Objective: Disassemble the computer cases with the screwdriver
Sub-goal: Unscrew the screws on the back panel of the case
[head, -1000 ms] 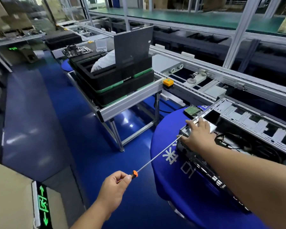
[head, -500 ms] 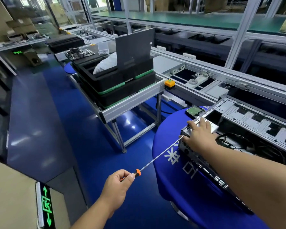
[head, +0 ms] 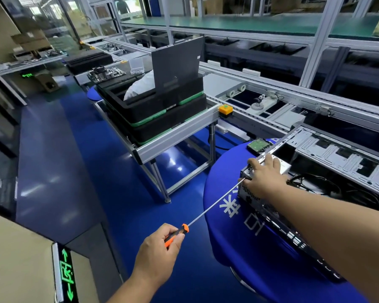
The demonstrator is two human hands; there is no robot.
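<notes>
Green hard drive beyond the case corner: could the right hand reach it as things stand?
Probably yes: the right hand rests on the computer case corner, the hard drive lies exposed just beyond on the blue table.

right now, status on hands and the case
Left hand grips screwdriver handle, tip at case corner. Right hand rests on that corner; fingers crowd the tip. Cables loose inside.

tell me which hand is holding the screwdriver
The left hand: it grips the screwdriver by its orange-and-black handle. The right hand only rests on the corner of the case, beside the tip.
</notes>
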